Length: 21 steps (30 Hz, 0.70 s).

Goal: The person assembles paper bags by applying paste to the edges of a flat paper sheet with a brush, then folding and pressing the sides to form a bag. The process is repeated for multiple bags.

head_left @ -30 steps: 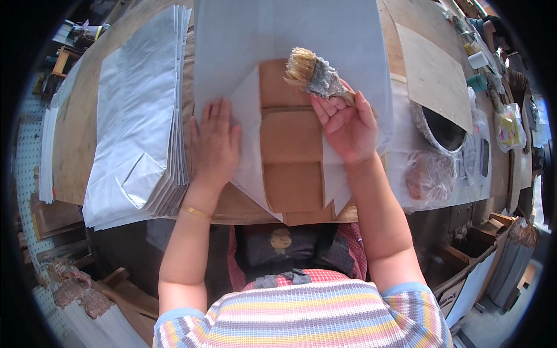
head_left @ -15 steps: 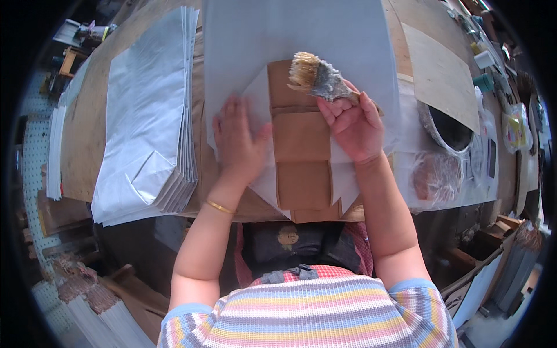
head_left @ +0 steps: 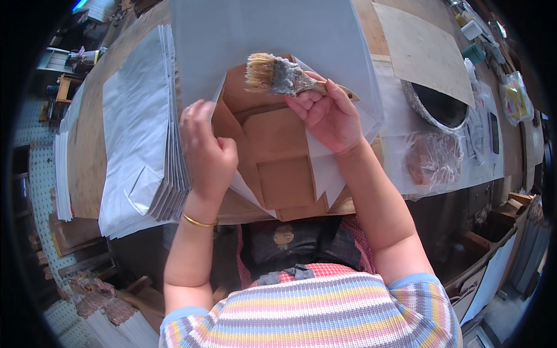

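A paintbrush with pale bristles and a paste-caked ferrule lies across my right hand, its wooden handle gripped by the thumb and fingers. Below it lies a large white paper bag with its brown-lined end folded toward me. The brown lining shows, and its left side stands up and gapes. Just left of that raised edge is my left hand, slightly blurred, fingers loosely bent and thumb apart, with nothing seen in it.
A stack of white folded bags lies on the left. To the right are a black tub partly covered by a board, a plastic-wrapped brown lump and a phone. The wooden table's front edge runs before me.
My left hand has lifted off the bag and moved left, and the bag's left side has risen open. The brush and right hand have shifted left. The whole view has also shifted a little.
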Available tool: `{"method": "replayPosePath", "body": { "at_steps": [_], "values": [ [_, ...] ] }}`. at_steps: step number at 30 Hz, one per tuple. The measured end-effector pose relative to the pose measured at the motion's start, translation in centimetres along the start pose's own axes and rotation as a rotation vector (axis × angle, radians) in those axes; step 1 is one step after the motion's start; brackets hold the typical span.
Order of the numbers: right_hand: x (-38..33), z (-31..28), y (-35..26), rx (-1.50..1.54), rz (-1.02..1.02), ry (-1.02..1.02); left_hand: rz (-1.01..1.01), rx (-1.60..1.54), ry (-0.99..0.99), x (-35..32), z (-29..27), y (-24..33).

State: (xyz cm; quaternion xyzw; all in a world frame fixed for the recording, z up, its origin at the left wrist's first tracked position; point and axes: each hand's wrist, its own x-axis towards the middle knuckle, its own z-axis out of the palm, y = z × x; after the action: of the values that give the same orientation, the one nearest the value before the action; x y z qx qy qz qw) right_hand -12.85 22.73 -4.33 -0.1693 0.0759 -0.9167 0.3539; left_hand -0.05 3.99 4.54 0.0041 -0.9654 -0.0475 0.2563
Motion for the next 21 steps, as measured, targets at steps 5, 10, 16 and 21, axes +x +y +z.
{"method": "replayPosePath", "body": {
  "at_steps": [5, 10, 16, 21],
  "values": [
    [0.4, 0.3, 0.1, 0.042, 0.025, -0.006, 0.637, 0.16, -0.807, 0.6, -1.4, 0.6],
    [0.5, -0.5, -1.5, 0.06, 0.165, -0.115, 0.346, 0.14, -1.075, -1.8, -2.5, 1.5],
    [0.2, -0.2, -2.2, 0.015, 0.251, -0.011, 0.374, -0.061, -0.745, -0.9, -2.7, -1.4],
    [-0.4, -0.1, -2.4, 0.027, 0.299, -0.063, 0.188, -0.2, -0.712, -1.1, -2.6, -1.8]
  ]
}}
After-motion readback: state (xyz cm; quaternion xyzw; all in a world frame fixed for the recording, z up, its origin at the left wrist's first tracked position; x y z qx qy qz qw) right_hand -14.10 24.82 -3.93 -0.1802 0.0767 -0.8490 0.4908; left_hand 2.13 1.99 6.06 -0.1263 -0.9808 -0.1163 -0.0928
